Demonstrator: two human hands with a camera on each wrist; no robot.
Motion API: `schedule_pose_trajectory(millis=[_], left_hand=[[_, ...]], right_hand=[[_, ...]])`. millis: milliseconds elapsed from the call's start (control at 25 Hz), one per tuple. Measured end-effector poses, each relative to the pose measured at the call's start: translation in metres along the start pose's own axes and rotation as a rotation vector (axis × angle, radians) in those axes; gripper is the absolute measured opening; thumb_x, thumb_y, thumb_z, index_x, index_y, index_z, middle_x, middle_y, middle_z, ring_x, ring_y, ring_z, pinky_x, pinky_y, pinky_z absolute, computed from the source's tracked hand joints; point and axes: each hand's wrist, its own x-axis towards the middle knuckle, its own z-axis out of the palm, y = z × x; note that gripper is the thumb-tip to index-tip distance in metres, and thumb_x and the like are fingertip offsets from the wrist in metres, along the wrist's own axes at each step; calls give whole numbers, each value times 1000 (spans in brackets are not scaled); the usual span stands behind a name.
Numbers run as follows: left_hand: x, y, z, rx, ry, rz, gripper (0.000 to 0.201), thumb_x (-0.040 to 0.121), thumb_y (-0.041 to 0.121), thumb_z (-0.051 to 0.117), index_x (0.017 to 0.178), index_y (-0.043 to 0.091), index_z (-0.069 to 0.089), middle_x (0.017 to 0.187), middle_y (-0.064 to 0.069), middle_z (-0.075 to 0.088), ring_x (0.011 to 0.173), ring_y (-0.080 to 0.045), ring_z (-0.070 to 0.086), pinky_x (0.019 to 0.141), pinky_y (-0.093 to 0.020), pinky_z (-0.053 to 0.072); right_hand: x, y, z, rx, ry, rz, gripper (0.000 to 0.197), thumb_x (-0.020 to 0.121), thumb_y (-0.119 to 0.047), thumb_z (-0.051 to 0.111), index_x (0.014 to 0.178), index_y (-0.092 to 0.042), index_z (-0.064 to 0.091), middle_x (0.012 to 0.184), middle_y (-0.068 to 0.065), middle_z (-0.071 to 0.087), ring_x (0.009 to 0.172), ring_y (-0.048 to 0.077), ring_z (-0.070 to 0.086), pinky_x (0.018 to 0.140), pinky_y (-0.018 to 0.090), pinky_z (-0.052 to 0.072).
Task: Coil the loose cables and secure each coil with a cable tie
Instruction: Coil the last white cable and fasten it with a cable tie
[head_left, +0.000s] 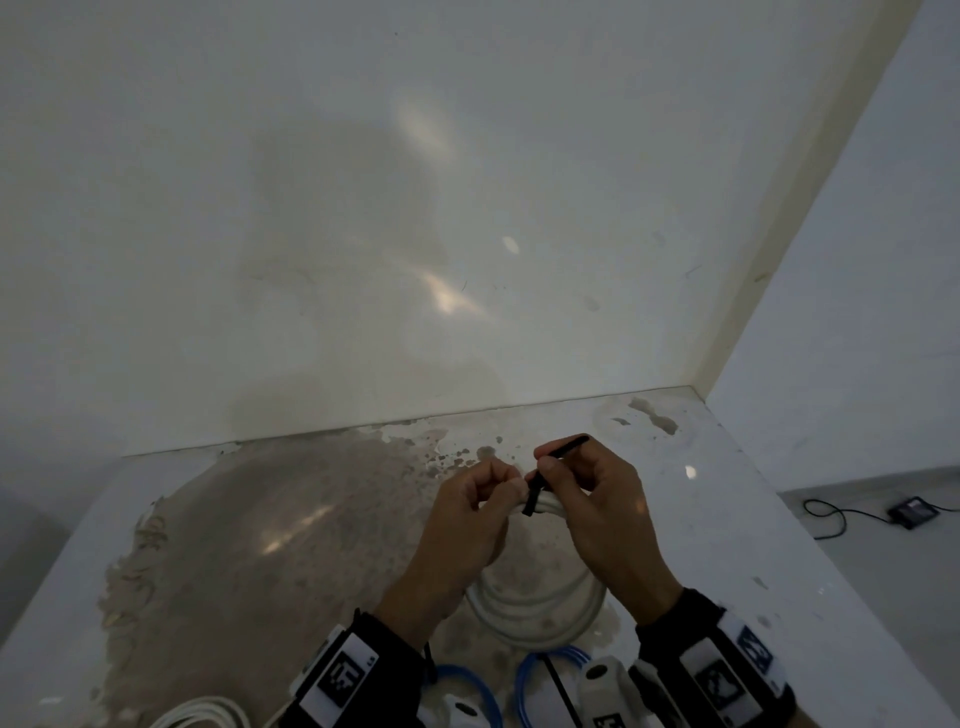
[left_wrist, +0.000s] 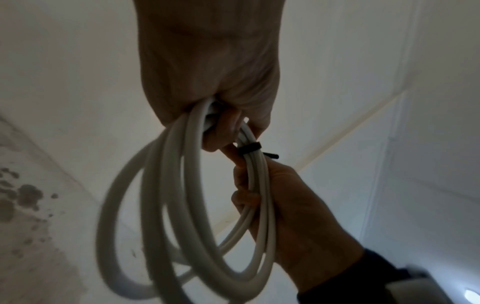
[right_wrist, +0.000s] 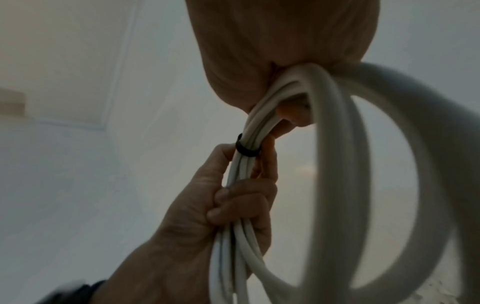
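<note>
A white cable coil (head_left: 535, 608) hangs from both hands above the worn table (head_left: 260, 519). Round its top strands runs a black cable tie (head_left: 535, 488), between the two hands. My left hand (head_left: 493, 480) grips the bundled strands just left of the tie. My right hand (head_left: 561, 467) pinches the tie between thumb and forefinger, its tail pointing up and right, while its other fingers curl round the coil. The left wrist view shows the tie (left_wrist: 249, 149) as a band on the coil (left_wrist: 182, 205). In the right wrist view the tie (right_wrist: 246, 149) also circles the strands (right_wrist: 241, 236).
Blue cable loops (head_left: 467, 680) lie at the table's near edge, with a white plug (head_left: 602, 675) and a loose black tie (head_left: 561, 691) beside them. Another white coil (head_left: 208, 712) is at the lower left. A black adapter (head_left: 914, 512) lies on the floor to the right.
</note>
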Motion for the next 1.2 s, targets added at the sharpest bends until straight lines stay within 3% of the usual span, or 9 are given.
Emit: schedule_pose_trajectory(millis=[160,280,360,480,720,800,920,1080,1200], left_hand=[[-3,4,-2,29,5,49,17,94,16,59,87,1,62,54,9,58,33,1,39,40,-12,32],[1,9,-3,146,22,78,13,91,16,64,82,12,71,64,6,65,43,4,50,52,-9,39],[2,10,-2,200,23,46,21,92,16,63,71,15,68,61,9,62,49,2,50,57,-13,39],[3,14,2,131,-27,-49,25,95,15,58,70,9,58,57,5,54,47,-7,45,47,-15,37],[12,26,-2,185,-74,-66,30,95,19,54,66,19,49,65,0,55,58,-11,53,50,-24,37],[11,25,-4,198,-98,-51,27,96,18,54,68,17,51,66,4,57,57,-9,53,51,-20,38],[12,27,-6,283,-133,34,17,98,21,55,84,14,61,66,12,58,48,2,48,50,-10,35],[24,14,-10,-15,110,-131,23,99,29,54,92,10,65,61,10,56,40,-4,36,43,-18,32],[18,-9,-19,-11,178,-217,27,96,37,57,108,15,67,87,-1,70,53,-10,60,52,-20,46]], right_hand=[[4,-7,-3,72,-95,116,11,93,-7,65,93,-15,73,79,-8,75,67,8,69,54,20,53],[10,-12,-9,94,-147,173,10,93,-11,66,89,-8,74,75,-4,74,62,13,69,55,28,56],[13,-14,-8,-13,-148,118,17,94,-16,65,79,-12,72,70,-5,72,59,12,68,57,32,58],[16,-17,-3,-181,-104,19,25,95,-21,63,71,-21,67,68,-6,70,57,9,67,58,26,55],[34,-29,-8,57,-76,141,23,93,-16,66,75,-4,74,66,10,71,56,21,67,48,26,48],[34,-28,-7,69,-109,173,22,94,-16,66,77,-4,75,71,11,73,62,27,70,49,28,47],[44,-26,-16,96,-172,248,24,97,-24,60,90,-8,75,80,7,75,71,20,72,55,28,52],[37,-14,-17,-66,-491,305,28,99,-41,52,114,-21,66,96,3,75,84,18,74,72,33,59],[12,13,-9,19,-416,322,19,101,-26,55,108,-10,62,80,10,68,64,27,68,57,35,57]])
